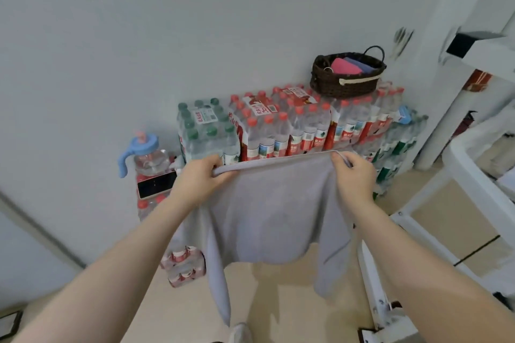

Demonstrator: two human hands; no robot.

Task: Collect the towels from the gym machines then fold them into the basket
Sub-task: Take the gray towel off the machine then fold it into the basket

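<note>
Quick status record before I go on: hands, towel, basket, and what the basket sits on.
left hand: shut on the grey towel's top edge
right hand: shut on the same edge
towel: hanging open in the air, not yet folded
basket: dark wicker, holds a pink towel and a purple towel, folded
basket support: stacked water bottle packs

Both forearms are bare to the frame edge, no sleeves, left hand (201, 175) and right hand (354, 175) ungloved.
</note>
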